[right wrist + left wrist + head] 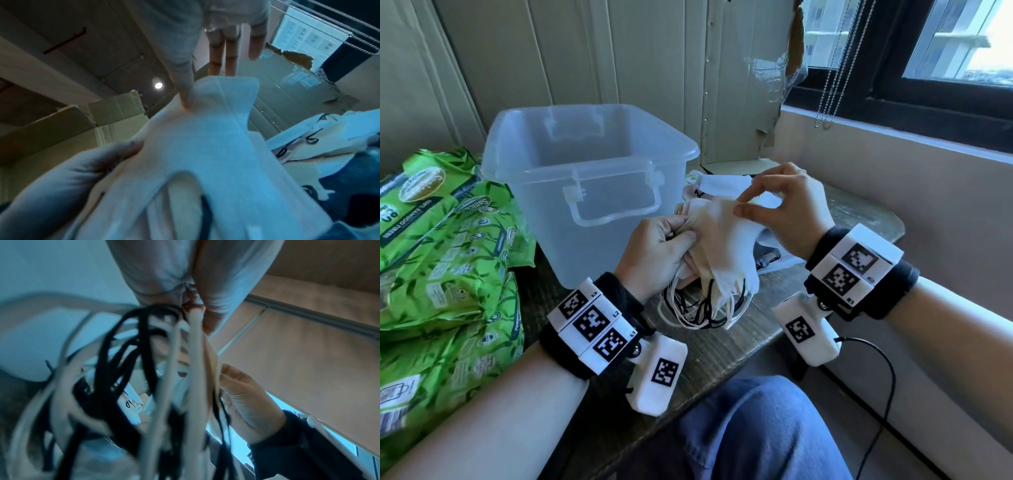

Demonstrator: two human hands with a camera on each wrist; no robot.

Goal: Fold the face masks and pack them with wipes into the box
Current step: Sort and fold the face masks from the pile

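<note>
In the middle of the head view the left hand (657,246) grips a bunch of face masks (717,246) by one end, thumb pressed over the gathered cloth, while their white and black ear loops (698,308) hang in a tangle down to the dark wooden table (726,349). The right hand (787,209) pinches the upper edge of the top mask between thumb and forefinger; in the right wrist view the other fingers (255,48) are spread straight and clear of the cloth. The clear plastic box (585,150) stands open and empty at centre left of the frame, just beside the left hand, and the green wipes packs (445,240) are piled at the left edge. More masks (722,183) lie on the table behind the hands, at centre right. The step in hand looks like folding or squaring the bunch, with nothing packed yet. To do it well, the right pinch should draw the top edge over evenly so both halves meet, while the left hand keeps the stack aligned without crushing it. The loose loops are the likely trouble: they may snag or spill out, so tucking them inside the fold before moving toward the box seems wise.
</note>
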